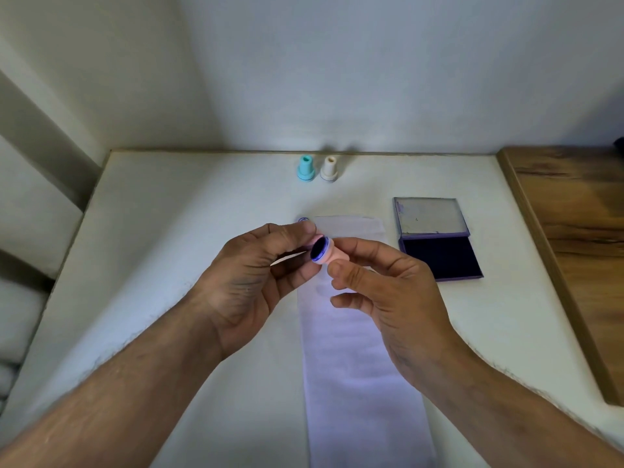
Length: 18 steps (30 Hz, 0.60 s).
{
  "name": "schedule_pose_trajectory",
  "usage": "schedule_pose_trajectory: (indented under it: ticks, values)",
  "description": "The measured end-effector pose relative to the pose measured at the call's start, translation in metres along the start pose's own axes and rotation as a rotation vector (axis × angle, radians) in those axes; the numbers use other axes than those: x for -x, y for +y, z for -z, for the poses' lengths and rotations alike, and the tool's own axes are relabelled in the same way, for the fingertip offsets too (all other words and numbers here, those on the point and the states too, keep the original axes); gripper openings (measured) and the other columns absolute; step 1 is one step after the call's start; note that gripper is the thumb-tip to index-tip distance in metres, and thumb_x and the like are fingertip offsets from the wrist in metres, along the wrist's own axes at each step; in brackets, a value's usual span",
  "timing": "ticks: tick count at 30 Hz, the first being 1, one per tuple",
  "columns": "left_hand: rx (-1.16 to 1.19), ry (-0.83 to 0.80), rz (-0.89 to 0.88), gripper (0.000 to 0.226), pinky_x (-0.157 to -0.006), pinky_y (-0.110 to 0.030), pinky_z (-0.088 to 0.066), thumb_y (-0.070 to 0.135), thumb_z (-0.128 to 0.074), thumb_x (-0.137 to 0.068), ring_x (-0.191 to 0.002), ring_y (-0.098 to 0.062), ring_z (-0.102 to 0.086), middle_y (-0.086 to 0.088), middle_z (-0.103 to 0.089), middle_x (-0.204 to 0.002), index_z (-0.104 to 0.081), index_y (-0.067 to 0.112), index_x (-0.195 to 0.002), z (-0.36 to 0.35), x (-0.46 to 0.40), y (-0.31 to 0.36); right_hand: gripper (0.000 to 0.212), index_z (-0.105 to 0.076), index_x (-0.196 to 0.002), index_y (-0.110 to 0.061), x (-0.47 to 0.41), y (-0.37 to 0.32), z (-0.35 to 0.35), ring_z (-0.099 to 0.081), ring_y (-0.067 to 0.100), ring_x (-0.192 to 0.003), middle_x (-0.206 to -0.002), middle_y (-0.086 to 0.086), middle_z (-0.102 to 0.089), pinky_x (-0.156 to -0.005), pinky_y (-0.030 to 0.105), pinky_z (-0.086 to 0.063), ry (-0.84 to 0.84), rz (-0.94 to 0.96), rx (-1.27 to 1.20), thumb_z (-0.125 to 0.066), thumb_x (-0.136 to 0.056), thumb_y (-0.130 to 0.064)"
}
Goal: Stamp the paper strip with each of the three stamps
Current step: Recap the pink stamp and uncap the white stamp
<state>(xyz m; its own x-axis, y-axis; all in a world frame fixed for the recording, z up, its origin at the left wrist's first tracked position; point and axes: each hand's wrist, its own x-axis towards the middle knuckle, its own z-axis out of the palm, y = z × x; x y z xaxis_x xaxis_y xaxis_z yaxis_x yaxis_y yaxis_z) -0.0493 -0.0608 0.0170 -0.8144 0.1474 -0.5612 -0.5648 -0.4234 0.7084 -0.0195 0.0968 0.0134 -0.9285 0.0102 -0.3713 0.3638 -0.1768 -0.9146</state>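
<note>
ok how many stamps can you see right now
3. A pink stamp is held between the left hand and right hand above the paper strip. The teal stamp and white stamp stand together at the table's far edge.

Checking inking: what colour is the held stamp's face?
Dark blue face on the pink stamp, head view.

You see a smooth plastic pink stamp point(325, 252), a thin matt paper strip point(351, 332), a matt white table point(189, 211) and a grainy wooden board point(574, 231).
</note>
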Motion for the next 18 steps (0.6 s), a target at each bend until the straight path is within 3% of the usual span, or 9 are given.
schedule_pose_trajectory:
  ticks: [5, 9, 18]
  values:
    - [-0.041, -0.044, 0.019, 0.021, -0.079, -0.026, -0.059, 0.019, -0.071, -0.07, -0.086, -0.019, -0.068, -0.011, -0.074, -0.094, -0.072, 0.008, -0.088, 0.0001, 0.0001, -0.0008, 0.021, -0.079, -0.09, -0.022, -0.0012, -0.0005, 0.0009, -0.067, 0.012, -0.069, -0.083, 0.002, -0.076, -0.06, 0.028, -0.057, 0.018, 0.037, 0.042, -0.074, -0.078, -0.004]
    - [-0.026, -0.063, 0.019, 0.033, -0.08, -0.027, -0.059, 0.017, -0.069, -0.071, -0.086, -0.019, -0.069, -0.008, -0.075, -0.095, -0.074, 0.01, -0.103, 0.0006, 0.0001, 0.0005, 0.021, -0.077, -0.091, -0.026, -0.0025, 0.0004, 0.001, -0.067, 0.011, -0.071, -0.085, 0.0, -0.076, -0.058, 0.026, -0.057, 0.051, 0.081, 0.113, -0.075, -0.078, -0.01]
    - [-0.086, -0.092, -0.061, 0.037, -0.087, -0.029, -0.057, 0.013, -0.066, -0.073, -0.099, -0.021, -0.071, -0.011, -0.074, -0.108, -0.072, 0.005, -0.108, -0.0004, 0.0001, -0.0034, 0.021, -0.077, -0.085, -0.028, -0.0071, -0.0041, 0.0055, -0.064, 0.01, -0.063, -0.079, -0.002, -0.075, -0.055, 0.025, -0.055, 0.079, 0.114, 0.166, -0.078, -0.075, -0.009]
